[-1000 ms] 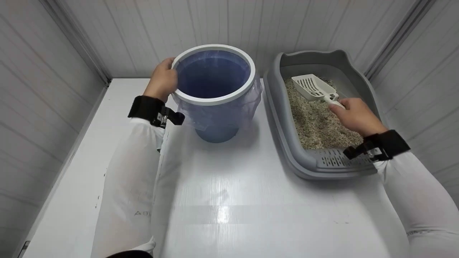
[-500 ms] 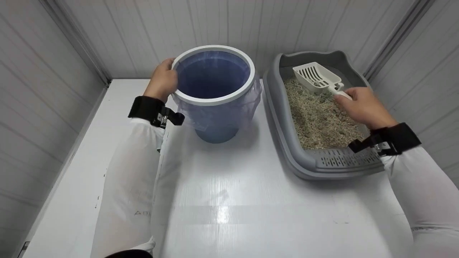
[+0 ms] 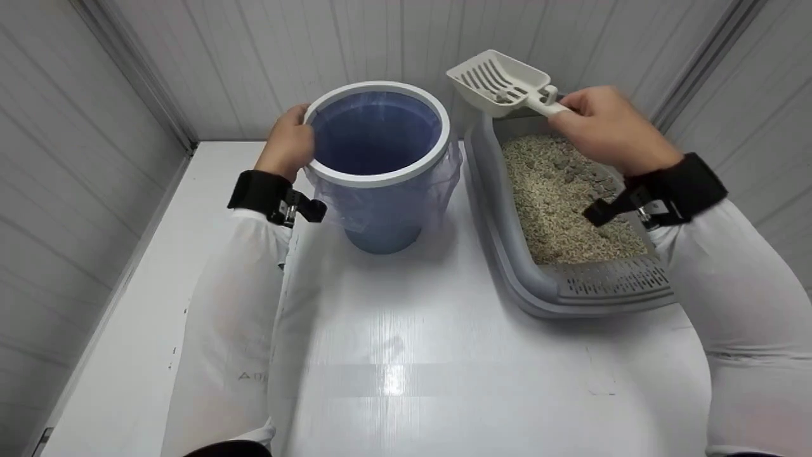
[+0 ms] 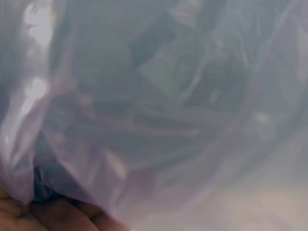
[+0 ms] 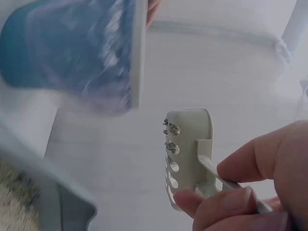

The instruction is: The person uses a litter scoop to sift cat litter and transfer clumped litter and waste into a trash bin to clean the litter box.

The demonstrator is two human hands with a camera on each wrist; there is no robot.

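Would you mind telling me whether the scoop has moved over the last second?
Yes. The scoop has risen out of the litter box and shifted left toward the bin, gripped by the right hand.

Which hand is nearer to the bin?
Left. The left hand grips the rim of the bin; the right hand holds the scoop up to the bin's right, apart from it.

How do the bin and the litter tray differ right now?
The bin is round, upright, blue and lined with a thin bag; the litter tray is grey, low and long. The bin looks empty inside, while the tray holds pale litter. The left hand grips the bin's rim; no hand touches the tray. Both stand on the white table.
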